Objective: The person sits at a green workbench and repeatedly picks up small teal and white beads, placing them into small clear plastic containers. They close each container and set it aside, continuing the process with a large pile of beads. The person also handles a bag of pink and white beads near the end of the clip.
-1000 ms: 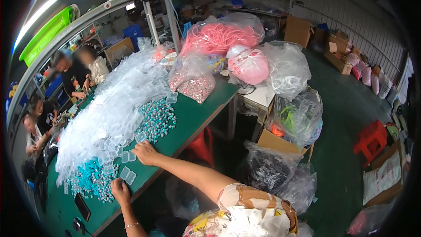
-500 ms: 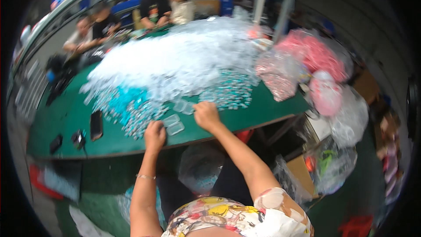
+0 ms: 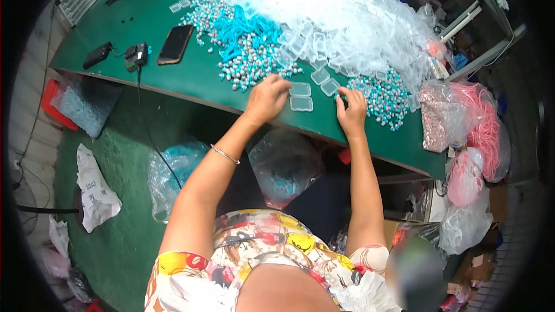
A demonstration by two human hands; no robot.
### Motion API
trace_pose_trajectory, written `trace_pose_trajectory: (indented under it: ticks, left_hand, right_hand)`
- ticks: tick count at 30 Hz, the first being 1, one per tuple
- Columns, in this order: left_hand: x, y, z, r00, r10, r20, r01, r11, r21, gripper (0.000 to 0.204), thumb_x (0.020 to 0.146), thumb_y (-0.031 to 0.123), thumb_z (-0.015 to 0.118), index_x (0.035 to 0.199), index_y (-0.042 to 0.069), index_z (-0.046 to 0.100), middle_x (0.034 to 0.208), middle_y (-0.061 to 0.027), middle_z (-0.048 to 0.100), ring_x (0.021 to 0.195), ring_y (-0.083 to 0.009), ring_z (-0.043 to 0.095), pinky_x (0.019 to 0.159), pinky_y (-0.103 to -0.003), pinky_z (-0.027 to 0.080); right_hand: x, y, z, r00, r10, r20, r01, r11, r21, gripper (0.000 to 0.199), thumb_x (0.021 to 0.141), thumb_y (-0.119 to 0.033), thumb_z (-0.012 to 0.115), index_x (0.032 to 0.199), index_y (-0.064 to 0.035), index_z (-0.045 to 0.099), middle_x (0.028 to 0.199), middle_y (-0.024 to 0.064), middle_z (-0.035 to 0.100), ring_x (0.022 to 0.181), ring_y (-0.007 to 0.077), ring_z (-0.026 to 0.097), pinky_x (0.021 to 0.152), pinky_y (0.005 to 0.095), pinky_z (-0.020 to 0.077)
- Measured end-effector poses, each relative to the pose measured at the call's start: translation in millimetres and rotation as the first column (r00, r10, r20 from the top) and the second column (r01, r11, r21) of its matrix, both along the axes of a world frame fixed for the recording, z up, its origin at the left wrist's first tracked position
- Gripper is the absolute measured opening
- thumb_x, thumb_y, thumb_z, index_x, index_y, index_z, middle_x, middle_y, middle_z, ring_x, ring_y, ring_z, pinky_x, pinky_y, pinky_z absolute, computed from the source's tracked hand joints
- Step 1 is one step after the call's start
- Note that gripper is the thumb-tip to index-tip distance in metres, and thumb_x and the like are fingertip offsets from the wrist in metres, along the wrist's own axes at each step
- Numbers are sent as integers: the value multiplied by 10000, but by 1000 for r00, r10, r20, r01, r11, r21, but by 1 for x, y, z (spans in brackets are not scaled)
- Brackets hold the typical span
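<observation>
My left hand (image 3: 267, 98) rests on the green table (image 3: 191, 78), fingers curled, touching a small clear plastic tray (image 3: 300, 89); a second clear tray (image 3: 302, 104) lies just below it. My right hand (image 3: 351, 110) sits at the near edge of a patch of small teal and silver parts (image 3: 381, 97), fingertips on them. Between the hands lie more clear trays (image 3: 329, 86). Whether either hand pinches a small part I cannot tell.
A big heap of clear trays (image 3: 335, 11) covers the table's far side, with teal cords and beads (image 3: 243, 34) left of it. A phone (image 3: 174, 44) and black devices (image 3: 136, 55) lie at left. Bags of pink parts (image 3: 462, 115) stand at right; bags sit under the table.
The view has swung and dropped closer to the table. Both hands stay on the table edge by the clear trays; the left hand has come nearer the two trays.
</observation>
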State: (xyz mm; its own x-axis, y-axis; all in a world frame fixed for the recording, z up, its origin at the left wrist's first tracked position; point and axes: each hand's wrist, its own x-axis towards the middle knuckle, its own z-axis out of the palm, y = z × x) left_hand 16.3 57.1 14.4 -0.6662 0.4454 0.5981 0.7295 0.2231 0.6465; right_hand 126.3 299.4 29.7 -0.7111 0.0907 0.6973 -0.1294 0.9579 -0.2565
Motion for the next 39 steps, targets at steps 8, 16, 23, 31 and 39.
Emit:
trace_pose_trajectory:
  ticks: [8,16,23,31,39]
  left_hand:
    - [1,1,4,1000,4,23,-4,1000,-9,142,819,77,694,959,97,676,912,-88,654,838,-308,657,716,-402,532]
    - [-2,-1,6,998,-59,33,58,998,24,148,814,47,710,960,53,687,859,-81,642,602,-179,569,569,-318,463]
    - [20,3,21,956,-65,284,50,997,60,110,803,109,716,907,80,698,866,-90,641,657,-239,610,630,-365,501]
    - [36,13,12,996,67,66,-62,994,-86,114,772,132,743,857,83,686,934,-88,620,930,-304,592,788,-421,487]
    - [37,9,4,997,61,-46,-65,994,-86,201,770,162,746,937,74,674,952,-104,604,917,-309,584,788,-421,479]
  right_hand:
    - [3,-4,3,990,132,-43,-136,873,-468,211,811,36,700,1013,-29,702,921,100,713,803,178,690,727,287,530]
    - [6,-24,0,978,166,125,-115,935,-337,149,799,-28,725,945,-47,705,917,97,690,844,250,661,760,360,513]
    - [1,-37,9,975,141,173,-75,937,-340,129,775,-56,732,898,-52,694,883,93,680,806,280,641,713,381,508]
    - [-12,-65,8,957,183,226,-122,959,-257,101,784,-114,730,875,-92,692,837,67,675,818,247,626,777,392,452]
    - [-12,-64,7,968,164,188,-143,982,-125,67,803,-133,712,864,-105,704,930,68,655,902,287,606,815,415,436]
